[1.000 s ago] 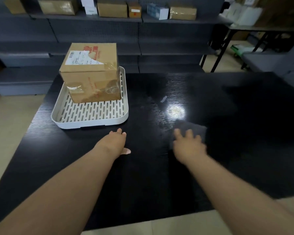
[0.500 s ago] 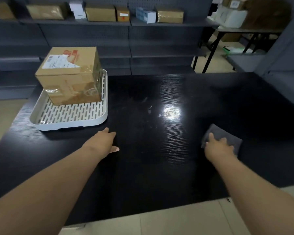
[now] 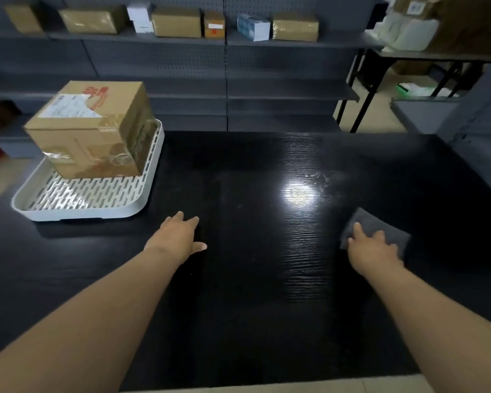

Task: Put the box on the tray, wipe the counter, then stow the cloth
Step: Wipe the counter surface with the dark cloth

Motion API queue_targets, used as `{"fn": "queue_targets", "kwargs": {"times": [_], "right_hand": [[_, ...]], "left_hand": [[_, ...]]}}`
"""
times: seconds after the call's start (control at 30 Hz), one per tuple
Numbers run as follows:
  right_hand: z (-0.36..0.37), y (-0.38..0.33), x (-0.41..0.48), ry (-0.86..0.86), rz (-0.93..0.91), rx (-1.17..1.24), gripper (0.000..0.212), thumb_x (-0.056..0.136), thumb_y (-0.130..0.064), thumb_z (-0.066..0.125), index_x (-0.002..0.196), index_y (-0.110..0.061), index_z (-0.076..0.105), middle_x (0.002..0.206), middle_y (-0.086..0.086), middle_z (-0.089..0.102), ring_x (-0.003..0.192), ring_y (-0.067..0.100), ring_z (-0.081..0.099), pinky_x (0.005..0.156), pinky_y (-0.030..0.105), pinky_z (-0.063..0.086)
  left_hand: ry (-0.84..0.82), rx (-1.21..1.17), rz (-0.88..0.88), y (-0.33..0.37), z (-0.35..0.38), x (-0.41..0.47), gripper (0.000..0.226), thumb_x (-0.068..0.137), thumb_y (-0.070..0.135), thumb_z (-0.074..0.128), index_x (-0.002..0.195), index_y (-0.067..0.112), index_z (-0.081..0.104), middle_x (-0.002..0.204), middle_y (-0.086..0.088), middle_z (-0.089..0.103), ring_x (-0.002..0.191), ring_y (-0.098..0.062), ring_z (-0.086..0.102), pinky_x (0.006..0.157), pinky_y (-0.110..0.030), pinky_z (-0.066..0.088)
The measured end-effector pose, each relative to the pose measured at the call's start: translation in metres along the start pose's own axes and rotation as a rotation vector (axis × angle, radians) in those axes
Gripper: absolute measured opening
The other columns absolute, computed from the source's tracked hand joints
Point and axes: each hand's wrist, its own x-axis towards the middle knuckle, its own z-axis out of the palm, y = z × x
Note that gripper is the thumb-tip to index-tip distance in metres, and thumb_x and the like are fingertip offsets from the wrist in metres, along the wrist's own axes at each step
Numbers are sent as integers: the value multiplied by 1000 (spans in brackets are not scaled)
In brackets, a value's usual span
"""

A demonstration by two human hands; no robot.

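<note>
Head view: a person leans over a black table, both bare arms stretched forward. The right hand lies flat, palm down, fingers spread, pressing on the near part of a grey cloth. The cloth lies flat on the table, its far corner poking out beyond the fingertips. Just beyond that hand and to its left, a bright patch of light glares off the table.

The left hand rests open on the table, fingers together and pointing ahead, thumb out to the right, holding nothing. It is well apart from the right hand. Beyond it and to its left sits a white slotted tray, near the fingertips but not touching. A taped cardboard box stands upright on the far part of the tray, a white label on its top.

Behind the table, grey shelves carry a row of small boxes.
</note>
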Motion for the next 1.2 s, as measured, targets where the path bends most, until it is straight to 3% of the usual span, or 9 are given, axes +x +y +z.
{"fn": "queue_targets", "kwargs": {"times": [0.1, 0.2, 0.33, 0.67, 0.8, 0.87, 1.0, 1.1, 1.2], "right_hand": [[-2, -27, -7, -41, 67, 40, 60, 101, -31, 28, 151, -28, -6, 159, 13, -11, 143, 43, -3, 113, 60, 10], [20, -75, -34, 10, -156, -8, 59, 100, -25, 26, 151, -33, -1, 160, 9, -11, 143, 44, -6, 112, 62, 9], [40, -121, -60, -54, -430, -139, 76, 96, -19, 43, 151, -30, -8, 158, 13, -17, 142, 46, -12, 112, 64, 4], [33, -155, -64, -112, -564, -216, 83, 95, -21, 50, 150, -29, -12, 157, 12, -21, 141, 45, -16, 113, 62, 1], [34, -184, -60, -107, -618, -232, 84, 95, -23, 51, 149, -30, -12, 157, 11, -21, 141, 45, -17, 112, 62, 0], [33, -201, -53, -109, -642, -232, 82, 95, -24, 50, 149, -32, -12, 157, 9, -21, 141, 45, -17, 112, 62, -2], [21, -247, -24, -91, -658, -223, 78, 96, -23, 47, 148, -38, -9, 158, 4, -22, 142, 41, -17, 112, 61, -4], [-2, -270, 30, -98, -678, -178, 61, 100, -34, 35, 148, -45, -2, 159, -1, -18, 145, 35, -13, 114, 58, -2], [-29, -282, 84, -87, -549, -137, 56, 100, -39, 30, 148, -44, 2, 160, 1, -14, 145, 37, -7, 116, 58, 4]], "left_hand": [[-52, -5, -32, 5, 3, 0, 78, 92, 43, 55, 153, 24, 11, 161, -9, 5, 147, -32, 12, 117, -42, 22], [-69, 24, -43, 6, 6, 1, 77, 93, 45, 53, 153, 23, 10, 161, -9, 5, 147, -31, 15, 118, -41, 23], [-87, 46, -54, 7, 5, 5, 79, 92, 46, 53, 153, 23, 8, 161, -9, 4, 147, -31, 14, 118, -41, 23], [-203, 118, -25, 11, -7, 13, 83, 91, 46, 55, 154, 20, 8, 160, -13, 7, 145, -34, 20, 115, -41, 25], [-101, 234, 136, 0, -21, 12, 65, 89, 49, 56, 145, 22, 36, 143, -6, 47, 129, -24, 48, 104, -38, 43], [-21, 242, 183, -13, -32, 17, 55, 89, 51, 53, 139, 29, 44, 133, 1, 56, 119, -20, 56, 95, -37, 50], [126, 228, 209, -39, -46, 33, 38, 96, 48, 42, 126, 29, 56, 119, 3, 64, 108, -19, 61, 85, -35, 53], [220, 183, 235, -55, -48, 43, 35, 98, 43, 38, 119, 25, 59, 117, 2, 62, 106, -20, 60, 83, -35, 52], [292, 88, 250, -68, -51, 53, 33, 98, 41, 38, 118, 25, 59, 115, 1, 61, 106, -20, 59, 83, -35, 51]]}}
